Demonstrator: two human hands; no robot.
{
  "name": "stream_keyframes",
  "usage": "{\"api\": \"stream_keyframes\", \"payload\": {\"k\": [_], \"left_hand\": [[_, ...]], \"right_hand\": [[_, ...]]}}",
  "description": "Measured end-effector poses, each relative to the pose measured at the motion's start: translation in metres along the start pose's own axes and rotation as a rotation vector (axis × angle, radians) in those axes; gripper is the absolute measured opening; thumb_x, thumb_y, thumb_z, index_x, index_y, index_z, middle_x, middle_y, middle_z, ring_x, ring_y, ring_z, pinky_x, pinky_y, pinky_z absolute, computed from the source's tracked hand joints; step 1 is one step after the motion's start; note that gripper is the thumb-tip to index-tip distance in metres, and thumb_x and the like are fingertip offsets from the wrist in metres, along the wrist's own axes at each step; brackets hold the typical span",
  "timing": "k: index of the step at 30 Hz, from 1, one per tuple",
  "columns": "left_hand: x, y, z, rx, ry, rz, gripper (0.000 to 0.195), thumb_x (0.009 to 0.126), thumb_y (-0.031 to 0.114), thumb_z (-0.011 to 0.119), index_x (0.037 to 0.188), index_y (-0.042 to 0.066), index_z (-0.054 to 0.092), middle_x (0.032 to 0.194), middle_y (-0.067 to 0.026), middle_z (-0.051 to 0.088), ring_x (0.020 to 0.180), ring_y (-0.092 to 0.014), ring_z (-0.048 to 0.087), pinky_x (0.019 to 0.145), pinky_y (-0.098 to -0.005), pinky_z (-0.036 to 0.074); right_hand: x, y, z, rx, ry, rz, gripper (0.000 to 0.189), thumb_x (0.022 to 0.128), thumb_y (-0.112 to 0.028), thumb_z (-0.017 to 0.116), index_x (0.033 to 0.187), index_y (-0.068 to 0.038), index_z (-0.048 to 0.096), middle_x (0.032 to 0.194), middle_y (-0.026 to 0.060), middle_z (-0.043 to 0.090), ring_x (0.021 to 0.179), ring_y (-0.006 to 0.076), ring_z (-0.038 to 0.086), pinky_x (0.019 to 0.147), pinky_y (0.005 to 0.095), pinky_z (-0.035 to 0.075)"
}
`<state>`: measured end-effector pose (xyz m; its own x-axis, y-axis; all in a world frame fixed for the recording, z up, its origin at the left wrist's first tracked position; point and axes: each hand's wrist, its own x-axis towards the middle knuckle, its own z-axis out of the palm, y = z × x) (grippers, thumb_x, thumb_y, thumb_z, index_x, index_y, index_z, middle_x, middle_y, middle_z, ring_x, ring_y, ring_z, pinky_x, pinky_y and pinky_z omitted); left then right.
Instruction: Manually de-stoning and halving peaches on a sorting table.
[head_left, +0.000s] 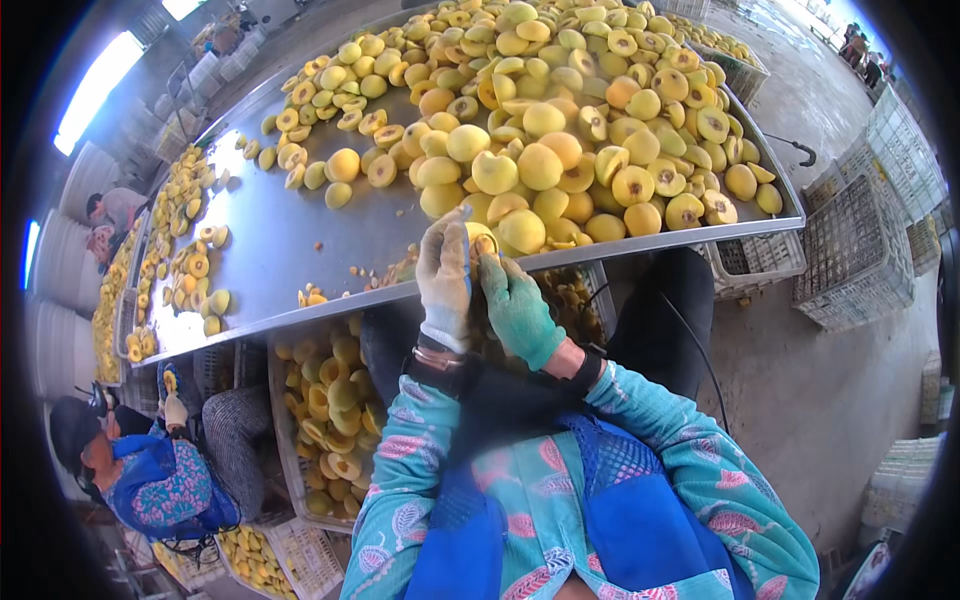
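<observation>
My left hand (444, 281), in a whitish knit glove, is shut on a halved yellow fruit (480, 238), which looks like a peach or apricot, just over the near edge of a metal table (360, 225). My right hand (517, 309), in a green-coated glove, touches the same fruit from the right with its fingers bent; whether a tool is in it is hidden. Behind both hands rises a large heap of halved yellow fruit (540, 165), some with brown hollows or pits showing. Small fruit scraps (311, 296) lie near the table's front edge.
A crate of fruit halves (334, 420) stands below the table at my left. Beyond it a co-worker (157, 465) sits holding fruit. Stacked plastic crates (855, 255) stand on the right. A dark cable (697, 345) hangs by my right knee. Another person (116, 214) is at the far left.
</observation>
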<state>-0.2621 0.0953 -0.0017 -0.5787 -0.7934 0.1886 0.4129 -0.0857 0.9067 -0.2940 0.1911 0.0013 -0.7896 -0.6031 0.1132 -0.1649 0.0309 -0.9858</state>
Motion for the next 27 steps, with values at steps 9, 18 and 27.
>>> {"api": "stream_keyframes", "payload": {"k": [9, 18, 27], "left_hand": [[-0.016, 0.015, 0.001, 0.203, 0.001, 0.120, 0.022, 0.095, 0.017, 0.057, 0.108, -0.001, 0.058, 0.109, -0.0087, 0.064, 0.092, -0.011, 0.057, 0.080, -0.0230, 0.047], [-0.011, 0.020, -0.001, 0.202, -0.091, -0.016, 0.021, 0.095, 0.020, 0.058, 0.100, 0.001, 0.065, 0.101, -0.0066, 0.068, 0.084, -0.009, 0.059, 0.074, -0.0242, 0.049], [-0.018, 0.012, -0.007, 0.184, -0.021, 0.059, 0.020, 0.093, 0.016, 0.061, 0.103, -0.001, 0.063, 0.103, -0.0051, 0.067, 0.088, -0.009, 0.058, 0.077, -0.0226, 0.047]], "right_hand": [[-0.016, 0.005, 0.008, 0.026, -0.035, -0.156, 0.036, 0.100, -0.031, 0.044, 0.105, 0.001, 0.058, 0.074, 0.0142, 0.062, 0.065, 0.0267, 0.059, 0.059, 0.0369, 0.046], [-0.023, -0.012, 0.000, 0.472, -0.266, 0.410, 0.044, 0.099, -0.047, 0.039, 0.084, -0.008, 0.052, 0.052, 0.0006, 0.047, 0.035, 0.0119, 0.041, 0.033, 0.0270, 0.035], [-0.006, -0.008, -0.012, 0.537, -0.476, 0.600, 0.048, 0.096, -0.053, 0.040, 0.080, -0.010, 0.050, 0.051, 0.0030, 0.047, 0.036, 0.0155, 0.044, 0.035, 0.0280, 0.037]]}}
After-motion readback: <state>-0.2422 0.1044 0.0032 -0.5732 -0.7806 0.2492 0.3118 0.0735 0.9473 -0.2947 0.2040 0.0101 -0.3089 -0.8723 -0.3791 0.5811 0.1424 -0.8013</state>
